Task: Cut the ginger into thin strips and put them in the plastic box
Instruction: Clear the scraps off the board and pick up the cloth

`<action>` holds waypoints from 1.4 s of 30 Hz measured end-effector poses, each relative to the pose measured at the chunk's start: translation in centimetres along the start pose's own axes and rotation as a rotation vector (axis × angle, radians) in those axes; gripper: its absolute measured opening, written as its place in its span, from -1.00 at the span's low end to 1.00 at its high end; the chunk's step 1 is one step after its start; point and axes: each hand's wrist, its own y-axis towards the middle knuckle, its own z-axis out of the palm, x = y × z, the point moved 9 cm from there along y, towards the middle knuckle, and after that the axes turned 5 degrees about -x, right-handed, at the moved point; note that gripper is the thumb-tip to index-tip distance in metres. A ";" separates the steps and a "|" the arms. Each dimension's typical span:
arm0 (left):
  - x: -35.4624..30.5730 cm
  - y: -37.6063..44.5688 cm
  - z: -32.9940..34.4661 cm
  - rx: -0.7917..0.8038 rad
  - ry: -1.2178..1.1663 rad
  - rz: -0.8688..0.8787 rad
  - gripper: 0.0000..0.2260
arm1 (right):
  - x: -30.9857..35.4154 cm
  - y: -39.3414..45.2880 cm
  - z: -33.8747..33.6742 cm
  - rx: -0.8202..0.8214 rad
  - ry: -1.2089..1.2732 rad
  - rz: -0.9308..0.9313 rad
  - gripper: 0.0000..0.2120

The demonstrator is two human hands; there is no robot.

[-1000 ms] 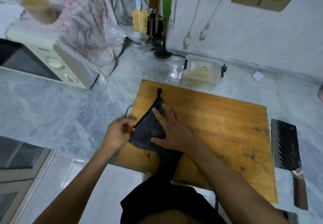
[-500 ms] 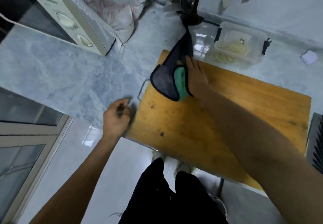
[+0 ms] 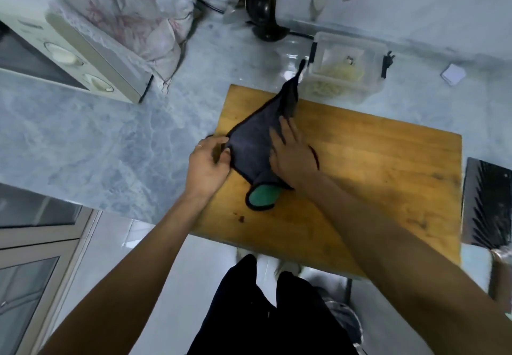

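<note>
A dark cloth with a green underside lies on the left part of the wooden cutting board. My right hand presses flat on the cloth with its fingers spread. My left hand pinches the cloth's left corner at the board's left edge. Behind the board stands the clear plastic box, open, with pale ginger strips inside. A cleaver lies on the counter right of the board.
A microwave under a floral cover stands at the back left. A black ladle and other utensils hang at the wall behind the box. A small white piece lies at the back right. The counter's front edge runs under the board.
My right hand has drawn the cloth back from the board's far left corner toward the middle left. My left hand has come up from the board's front corner and taken the cloth's corner.
</note>
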 end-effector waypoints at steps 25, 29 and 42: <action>-4.4 -3.0 4.9 0.078 0.013 -0.071 -0.63 | -4.4 -6.2 -2.8 -0.212 0.013 -0.580 -0.64; -6.1 -3.0 5.3 0.006 0.050 -0.043 -0.69 | -11.4 -2.3 -5.4 -0.253 0.137 -0.063 -0.63; -12.9 -3.2 12.3 0.110 0.099 0.041 -0.75 | -21.0 -8.0 -6.7 -0.274 0.230 0.111 -0.81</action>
